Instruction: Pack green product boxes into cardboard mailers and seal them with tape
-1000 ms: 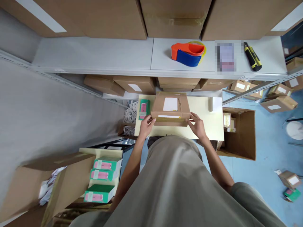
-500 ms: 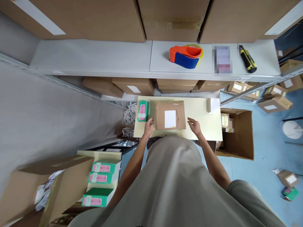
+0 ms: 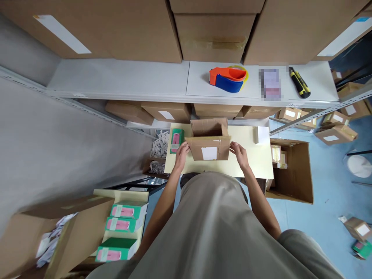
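Observation:
A brown cardboard box (image 3: pixel 193 152) with a white label stands on the cream table (image 3: pixel 250 161). Its top is open, with a flap raised at the back and a dark inside; what it holds is hidden. My left hand (image 3: pixel 181 153) has its fingers against the box's left edge. Against the right edge, the fingers of my right hand (image 3: pixel 240 153) grip the cardboard. Just beyond my left hand lies a green and pink carton (image 3: pixel 176 140). A small white box (image 3: pixel 262 135) sits at the table's right end.
On the grey shelf (image 3: pixel 124 77) above are an orange and blue tape dispenser (image 3: pixel 228 79) and a black and yellow utility knife (image 3: pixel 300 83). A large open carton (image 3: pixel 296 170) stands right of the table. Several green cartons (image 3: pixel 120 224) are stacked at lower left.
The labelled box was closed and lay lower; now its top is open and a flap stands up behind. Both hands have come in from beside it to its edges. The view has shifted slightly.

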Demonstrator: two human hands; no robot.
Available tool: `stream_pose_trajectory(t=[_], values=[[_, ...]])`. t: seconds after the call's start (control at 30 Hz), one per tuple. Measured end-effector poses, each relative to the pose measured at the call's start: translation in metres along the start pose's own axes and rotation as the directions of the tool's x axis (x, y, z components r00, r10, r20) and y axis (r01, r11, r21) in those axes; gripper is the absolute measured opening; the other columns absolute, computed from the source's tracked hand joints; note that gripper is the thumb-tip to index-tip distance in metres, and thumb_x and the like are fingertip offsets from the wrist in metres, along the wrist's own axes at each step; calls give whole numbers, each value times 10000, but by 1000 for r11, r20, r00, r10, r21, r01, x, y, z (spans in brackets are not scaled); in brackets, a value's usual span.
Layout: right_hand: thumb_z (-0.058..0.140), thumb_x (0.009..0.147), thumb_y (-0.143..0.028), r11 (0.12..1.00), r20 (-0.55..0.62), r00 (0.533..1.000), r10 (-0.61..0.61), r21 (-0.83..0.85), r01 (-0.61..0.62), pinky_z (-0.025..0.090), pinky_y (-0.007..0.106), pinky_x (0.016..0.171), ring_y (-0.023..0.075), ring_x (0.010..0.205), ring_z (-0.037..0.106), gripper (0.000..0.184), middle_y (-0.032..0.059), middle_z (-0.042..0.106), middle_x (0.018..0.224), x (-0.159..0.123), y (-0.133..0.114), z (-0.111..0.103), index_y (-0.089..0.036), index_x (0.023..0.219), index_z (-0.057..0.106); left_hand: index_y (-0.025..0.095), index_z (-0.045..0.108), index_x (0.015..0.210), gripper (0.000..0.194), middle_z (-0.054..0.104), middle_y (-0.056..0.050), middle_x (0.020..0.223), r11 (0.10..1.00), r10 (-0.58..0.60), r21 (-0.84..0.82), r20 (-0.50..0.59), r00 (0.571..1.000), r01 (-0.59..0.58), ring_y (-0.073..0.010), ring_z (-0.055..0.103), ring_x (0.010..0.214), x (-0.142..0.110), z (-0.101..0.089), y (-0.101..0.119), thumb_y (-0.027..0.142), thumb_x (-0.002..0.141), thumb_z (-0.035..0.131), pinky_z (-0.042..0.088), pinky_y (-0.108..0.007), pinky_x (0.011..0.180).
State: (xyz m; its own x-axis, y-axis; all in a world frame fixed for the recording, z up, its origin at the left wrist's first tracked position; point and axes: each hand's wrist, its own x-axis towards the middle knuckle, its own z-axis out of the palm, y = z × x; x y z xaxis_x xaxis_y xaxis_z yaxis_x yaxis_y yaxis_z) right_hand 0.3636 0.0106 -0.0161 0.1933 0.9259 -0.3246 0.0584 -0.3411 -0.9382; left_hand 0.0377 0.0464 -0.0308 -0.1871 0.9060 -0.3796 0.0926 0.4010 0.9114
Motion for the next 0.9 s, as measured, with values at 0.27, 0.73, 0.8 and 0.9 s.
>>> stream_pose_trajectory(t=[0.27,0.73,0.8,0.9], values=[[505,973,-946,954,60,990,129,-281,-108,626,522,1113,349,1258,788,921,194,839,1288,-10,12,1,-151,1370,746,201,667,1291,491,747,-181,1433,991,-74,116,49,996,68,-283,778,1287,-31,-1,-19,548,969,799,623,-415,1097],[664,1017,-567,649,101,979,175,-760,-37,587,490,1007,422,1179,792,565,202,841,1214,-16,-31,19,-179,1426,624,187,660,1515,646,837,-136,1253,978,-99,190,30,995,91,-297,815,1137,-49,-9,2,281,887,784,626,-424,1046],[547,1049,-530,687,137,981,141,-727,3,581,478,979,403,1133,792,486,172,843,1183,-25,-35,14,-211,1400,648,171,691,1475,597,842,-126,1230,991,-80,106,18,997,78,-294,818,1115,-62,-21,1,283,889,731,639,-415,1027],[361,1085,-593,709,205,976,76,-699,92,574,479,900,394,1003,775,507,144,834,1049,-36,-46,12,-258,1242,707,169,750,1415,523,853,-93,1125,996,-12,84,-62,998,17,-284,818,1070,-85,-43,5,302,920,646,648,-399,1002]])
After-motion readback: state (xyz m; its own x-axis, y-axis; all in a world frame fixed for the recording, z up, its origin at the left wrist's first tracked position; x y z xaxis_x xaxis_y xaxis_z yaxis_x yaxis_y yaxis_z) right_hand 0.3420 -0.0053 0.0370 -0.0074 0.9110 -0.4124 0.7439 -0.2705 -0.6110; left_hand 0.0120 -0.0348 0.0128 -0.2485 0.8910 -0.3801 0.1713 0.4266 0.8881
